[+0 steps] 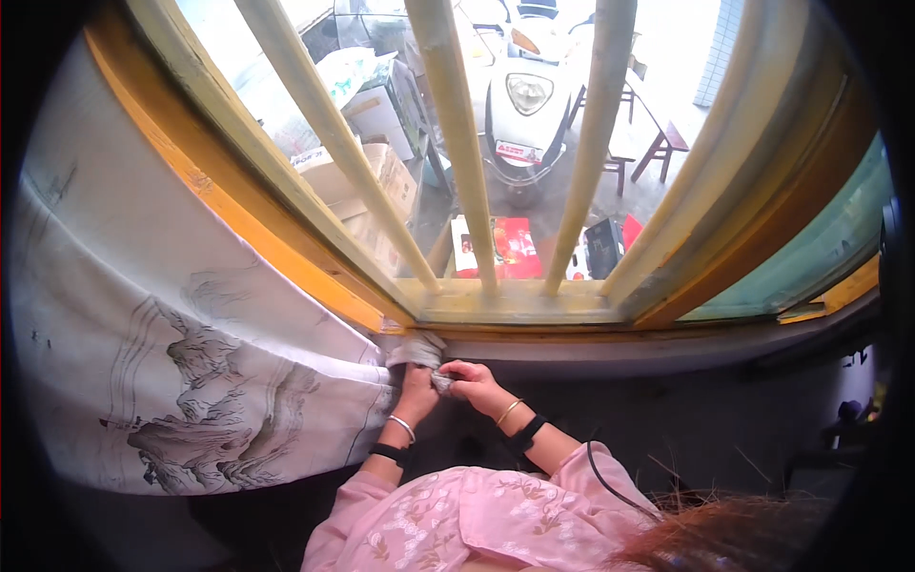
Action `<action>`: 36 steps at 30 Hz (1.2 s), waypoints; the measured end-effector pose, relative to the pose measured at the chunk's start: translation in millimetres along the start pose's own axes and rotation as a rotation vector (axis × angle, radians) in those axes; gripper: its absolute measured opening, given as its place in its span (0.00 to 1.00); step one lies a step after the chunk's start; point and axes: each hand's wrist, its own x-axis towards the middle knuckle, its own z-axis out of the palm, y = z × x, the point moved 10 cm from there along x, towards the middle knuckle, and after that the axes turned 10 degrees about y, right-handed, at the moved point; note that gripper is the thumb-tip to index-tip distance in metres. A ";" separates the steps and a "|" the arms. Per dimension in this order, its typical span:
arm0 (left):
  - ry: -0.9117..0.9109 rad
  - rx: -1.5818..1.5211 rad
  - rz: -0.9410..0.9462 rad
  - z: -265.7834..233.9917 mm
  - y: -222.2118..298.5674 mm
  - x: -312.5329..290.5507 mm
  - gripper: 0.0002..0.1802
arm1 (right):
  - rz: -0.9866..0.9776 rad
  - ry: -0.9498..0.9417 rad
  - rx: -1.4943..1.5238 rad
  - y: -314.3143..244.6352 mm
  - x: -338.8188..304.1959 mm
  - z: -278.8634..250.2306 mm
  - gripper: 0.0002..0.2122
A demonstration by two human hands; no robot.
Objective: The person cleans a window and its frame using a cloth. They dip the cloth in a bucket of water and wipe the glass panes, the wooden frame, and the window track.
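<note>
A crumpled grey-white cloth (416,349) is bunched below the lower left of the window frame (519,305), its end pinched by the right hand (474,385); the left hand (416,393) touches it, grip unclear. Alongside drapes a mountain-patterned curtain (210,381); beyond straight yellow bars (458,143), a scooter (527,119).

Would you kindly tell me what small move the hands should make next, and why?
Perhaps the right hand should gently draw the cloth end snug: it seems to pinch that end, while the left hand is at the bunched cloth, where the curtain narrows.
</note>
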 end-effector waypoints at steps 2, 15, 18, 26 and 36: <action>-0.004 -0.050 0.017 15.1 19.4 -1.0 0.19 | -0.003 0.028 0.025 -11.3 -17.4 -20.8 0.15; -0.515 -1.845 -0.424 18.1 232.6 -6.9 0.25 | -0.705 0.427 -0.683 -205.6 -228.6 -141.7 0.29; -0.586 -1.890 -0.431 31.4 292.7 1.2 0.26 | -0.477 0.520 -0.464 -147.9 -256.7 -208.0 0.34; -0.865 -1.162 -0.029 108.0 397.7 -45.7 0.22 | -0.411 0.439 0.227 -147.1 -277.8 -211.0 0.21; -0.488 -1.027 -0.401 35.2 219.6 -32.9 0.25 | -1.133 0.946 0.534 -343.2 -401.2 -417.0 0.13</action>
